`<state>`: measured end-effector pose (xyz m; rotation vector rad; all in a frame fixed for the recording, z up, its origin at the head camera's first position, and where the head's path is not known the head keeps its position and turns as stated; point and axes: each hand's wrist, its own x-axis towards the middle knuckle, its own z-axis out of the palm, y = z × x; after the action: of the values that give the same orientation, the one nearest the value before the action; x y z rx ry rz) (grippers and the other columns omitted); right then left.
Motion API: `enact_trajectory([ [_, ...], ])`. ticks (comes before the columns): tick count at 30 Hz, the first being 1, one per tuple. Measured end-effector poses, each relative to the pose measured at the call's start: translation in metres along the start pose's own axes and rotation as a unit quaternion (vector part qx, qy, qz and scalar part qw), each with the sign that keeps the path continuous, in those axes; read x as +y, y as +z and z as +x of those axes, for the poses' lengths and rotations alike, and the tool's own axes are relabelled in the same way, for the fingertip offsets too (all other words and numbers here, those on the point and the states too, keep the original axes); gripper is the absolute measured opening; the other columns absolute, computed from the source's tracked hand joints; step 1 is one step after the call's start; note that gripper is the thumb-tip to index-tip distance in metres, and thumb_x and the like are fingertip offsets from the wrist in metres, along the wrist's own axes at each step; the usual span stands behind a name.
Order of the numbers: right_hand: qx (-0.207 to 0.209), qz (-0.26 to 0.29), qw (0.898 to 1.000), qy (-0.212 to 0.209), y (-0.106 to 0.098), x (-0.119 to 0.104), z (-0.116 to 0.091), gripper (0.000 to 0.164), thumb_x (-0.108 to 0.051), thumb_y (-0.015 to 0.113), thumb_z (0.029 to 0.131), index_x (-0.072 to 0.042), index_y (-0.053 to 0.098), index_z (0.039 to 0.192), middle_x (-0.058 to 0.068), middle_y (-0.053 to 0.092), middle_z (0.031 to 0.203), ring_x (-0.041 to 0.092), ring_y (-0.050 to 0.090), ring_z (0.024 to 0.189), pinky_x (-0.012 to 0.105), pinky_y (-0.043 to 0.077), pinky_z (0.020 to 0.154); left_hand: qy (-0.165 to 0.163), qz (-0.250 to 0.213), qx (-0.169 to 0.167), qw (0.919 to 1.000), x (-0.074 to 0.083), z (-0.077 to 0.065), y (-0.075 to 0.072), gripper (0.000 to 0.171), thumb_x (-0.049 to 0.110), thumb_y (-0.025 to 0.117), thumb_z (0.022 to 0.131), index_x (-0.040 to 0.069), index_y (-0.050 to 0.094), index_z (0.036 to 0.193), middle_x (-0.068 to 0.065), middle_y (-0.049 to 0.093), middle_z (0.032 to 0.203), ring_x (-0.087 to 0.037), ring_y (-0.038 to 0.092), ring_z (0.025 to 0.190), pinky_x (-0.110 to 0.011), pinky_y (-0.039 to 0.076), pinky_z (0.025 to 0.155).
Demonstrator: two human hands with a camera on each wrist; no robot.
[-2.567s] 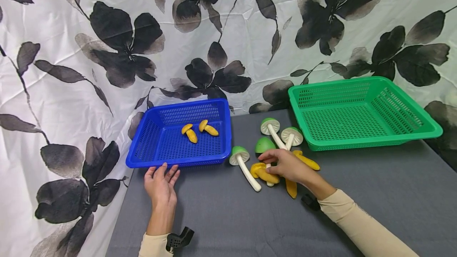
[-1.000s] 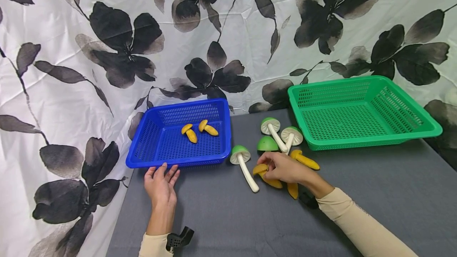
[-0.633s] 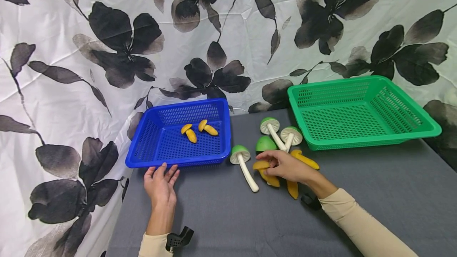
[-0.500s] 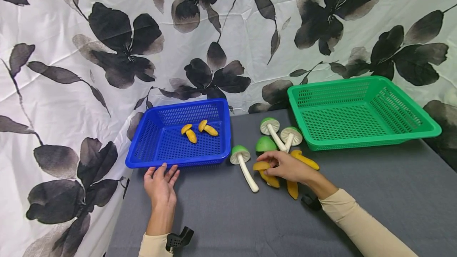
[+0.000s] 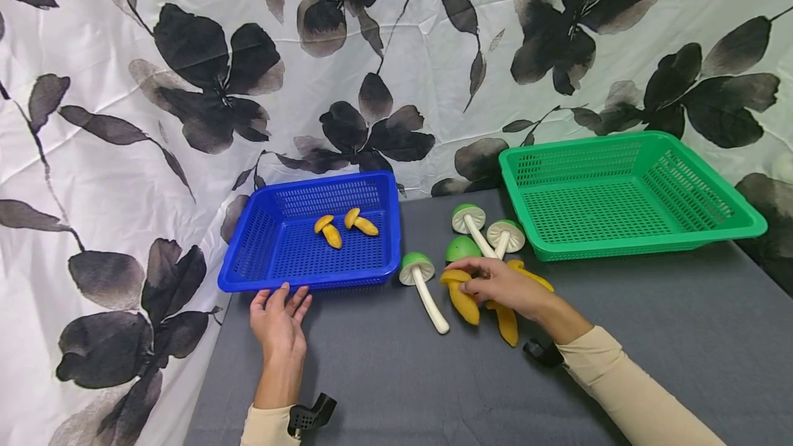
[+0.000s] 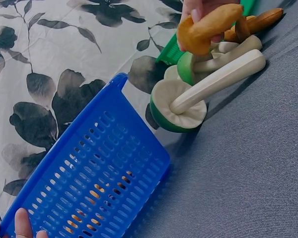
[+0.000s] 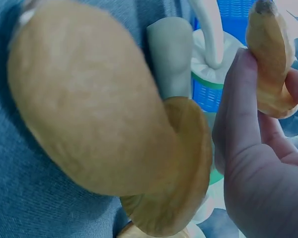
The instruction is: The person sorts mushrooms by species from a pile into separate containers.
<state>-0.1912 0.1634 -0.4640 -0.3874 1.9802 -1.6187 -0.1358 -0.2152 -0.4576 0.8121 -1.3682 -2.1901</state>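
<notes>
My right hand (image 5: 504, 289) pinches a yellow toy mushroom (image 5: 463, 300) between thumb and fingers, just above the grey table. In the right wrist view, this mushroom (image 7: 270, 57) shows clear of the others. Beneath and beside the hand lie two more yellow mushrooms (image 5: 508, 325), one partly covered by it. Green-capped mushrooms with white stems (image 5: 429, 298) lie around it, and the hand hides part of one green cap (image 5: 462, 248). Palm up, my left hand (image 5: 280, 325) touches the front rim of the blue basket (image 5: 310, 279) with extended fingers. Two yellow mushrooms (image 5: 331, 232) lie inside that basket.
A larger green basket (image 5: 619, 246) stands at the back right, with nothing visible in it. Two green-capped mushrooms (image 5: 506, 236) lie close to its left side. A white floral cloth (image 5: 464, 33) hangs behind the table (image 5: 396, 384).
The right hand's grip has settled on one yellow mushroom, which has risen slightly from the pile with its stem turned towards the front. The left hand and both baskets stay in place.
</notes>
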Motion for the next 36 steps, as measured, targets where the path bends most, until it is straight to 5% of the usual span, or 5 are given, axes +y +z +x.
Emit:
enact_trajectory([
  [8, 0.007, 0.081, 0.997, 0.016, -0.0046, -0.0023, -0.0013, 0.048, -0.019, 0.060, 0.103, -0.007, 0.047, 0.148, 0.019, 0.054, 0.140, 0.022, 0.064, 0.105, 0.033, 0.057, 0.082, 0.003, 0.000, -0.002, 1.0000, -0.0019, 0.0003, -0.0011, 0.047, 0.013, 0.059, 0.103, 0.010, 0.030, 0.140, -0.011, 0.051, 0.122, -0.031, 0.073, 0.102, -0.045, 0.059, 0.091],
  [21, -0.001, 0.133, 0.991, 0.012, -0.0063, -0.0042, -0.0007, 0.064, -0.016, 0.070, 0.097, -0.008, 0.039, 0.153, 0.021, 0.044, 0.148, 0.024, 0.062, 0.113, 0.033, 0.056, 0.091, 0.005, -0.006, -0.003, 1.0000, -0.0029, 0.0006, -0.0019, 0.046, 0.012, 0.059, 0.103, 0.010, 0.030, 0.138, -0.011, 0.051, 0.120, -0.030, 0.074, 0.099, -0.045, 0.060, 0.090],
  [28, -0.034, 0.225, 0.974, -0.009, -0.0074, -0.0047, -0.0007, 0.064, -0.004, 0.061, 0.100, 0.005, 0.027, 0.154, 0.015, 0.058, 0.135, 0.016, 0.065, 0.113, 0.027, 0.056, 0.095, 0.003, -0.003, -0.004, 1.0000, -0.0032, 0.0001, -0.0023, 0.047, 0.014, 0.059, 0.103, 0.010, 0.030, 0.140, -0.013, 0.050, 0.123, -0.033, 0.072, 0.105, -0.044, 0.060, 0.090],
  [36, -0.071, 0.323, 0.944, 0.011, -0.0059, -0.0050, -0.0011, 0.064, 0.000, 0.050, 0.105, 0.005, 0.014, 0.158, 0.013, 0.053, 0.139, 0.018, 0.064, 0.117, 0.031, 0.055, 0.097, 0.006, 0.000, 0.000, 1.0000, -0.0033, 0.0002, -0.0015, 0.043, 0.013, 0.059, 0.103, 0.012, 0.032, 0.137, -0.012, 0.051, 0.122, -0.033, 0.072, 0.104, -0.044, 0.060, 0.090],
])
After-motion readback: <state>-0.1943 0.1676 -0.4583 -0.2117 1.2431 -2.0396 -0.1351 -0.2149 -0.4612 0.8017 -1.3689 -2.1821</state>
